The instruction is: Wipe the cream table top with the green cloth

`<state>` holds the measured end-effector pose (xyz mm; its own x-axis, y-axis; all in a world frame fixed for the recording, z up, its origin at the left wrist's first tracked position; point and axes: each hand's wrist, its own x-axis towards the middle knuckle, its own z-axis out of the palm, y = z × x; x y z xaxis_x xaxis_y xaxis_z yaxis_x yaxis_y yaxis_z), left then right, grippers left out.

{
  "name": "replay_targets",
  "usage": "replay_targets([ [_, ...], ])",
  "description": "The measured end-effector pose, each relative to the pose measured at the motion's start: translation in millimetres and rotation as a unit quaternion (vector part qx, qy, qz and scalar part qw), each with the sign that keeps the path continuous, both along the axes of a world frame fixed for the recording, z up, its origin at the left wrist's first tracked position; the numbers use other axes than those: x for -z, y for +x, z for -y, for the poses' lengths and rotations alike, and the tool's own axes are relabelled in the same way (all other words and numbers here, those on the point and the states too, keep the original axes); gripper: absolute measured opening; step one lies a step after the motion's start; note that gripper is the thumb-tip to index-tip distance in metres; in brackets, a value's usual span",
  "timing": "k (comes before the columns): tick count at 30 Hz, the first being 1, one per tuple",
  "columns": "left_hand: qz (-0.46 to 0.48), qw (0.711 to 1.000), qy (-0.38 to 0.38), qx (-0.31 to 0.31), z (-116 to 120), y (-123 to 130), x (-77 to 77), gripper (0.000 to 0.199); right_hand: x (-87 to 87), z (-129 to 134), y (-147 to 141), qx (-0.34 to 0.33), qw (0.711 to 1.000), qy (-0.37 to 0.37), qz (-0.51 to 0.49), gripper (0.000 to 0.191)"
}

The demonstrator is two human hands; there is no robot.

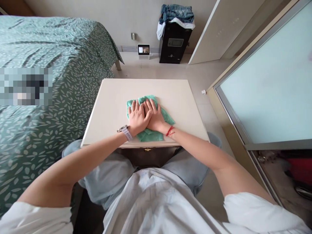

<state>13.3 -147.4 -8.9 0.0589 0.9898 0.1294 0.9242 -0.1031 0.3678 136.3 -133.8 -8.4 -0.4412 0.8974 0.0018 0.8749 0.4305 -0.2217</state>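
Your left hand point(136, 119) and right hand point(156, 119) lay side by side, palms down, on a green cloth point(149, 136). Their fingers were stretched out and slightly spread, pointing away from you, and pinched nothing that showed; the palms themselves were hidden. Your left thumb reached across the inner side of your right hand, so the two touched. The cloth was spread unevenly under both, bunched beyond the fingertips and showing on the right and on the near side. It lay about midway across the cream tabletop point(117, 94), nearer your edge than the far one, with its near end just beside that edge.

You wore a watch point(126, 132) with a pale strap on the left wrist and a red bracelet point(170, 130) on the right. A brass latch point(147, 149) showed just below the near edge, between your knees.

To the left stood a bed with a leaf-patterned green cover point(75, 74); a blurred patch hid part of it. Beyond the tabletop, a small screen point(143, 50) stood on the floor near the wall, beside a black box point(175, 45) with folded jeans point(176, 13) on top. A frosted panel point(273, 84) stood to the right.
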Motion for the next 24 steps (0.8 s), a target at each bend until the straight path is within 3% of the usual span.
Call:
replay_targets([
  [5, 0.028, 0.999, -0.018, 0.04, 57, -22, 14.0, 0.082, 6.5, 48, 7, -0.076, 0.997, -0.012, -0.007, 0.091],
  [9, 0.031, 0.99, -0.042, 0.129, 70, -46, 18.7, 0.091, 8.5, 63, 11, -0.126, 0.991, -0.035, -0.009, 0.119],
  [12, 0.017, 0.986, -0.046, 0.156, 69, -51, 17.3, 0.097, 8.9, 65, 10, -0.128, 0.992, -0.02, 0.003, 0.122],
  [17, -0.009, 0.989, -0.04, 0.145, 56, -47, 14.6, 0.109, 5.7, 59, 1, -0.099, 0.995, -0.003, 0.025, 0.116],
  [24, -0.044, 0.986, -0.039, 0.156, 4, -65, 11.0, 0.102, -1.1, 16, -19, -0.068, 0.997, -0.033, 0.017, 0.117],
])
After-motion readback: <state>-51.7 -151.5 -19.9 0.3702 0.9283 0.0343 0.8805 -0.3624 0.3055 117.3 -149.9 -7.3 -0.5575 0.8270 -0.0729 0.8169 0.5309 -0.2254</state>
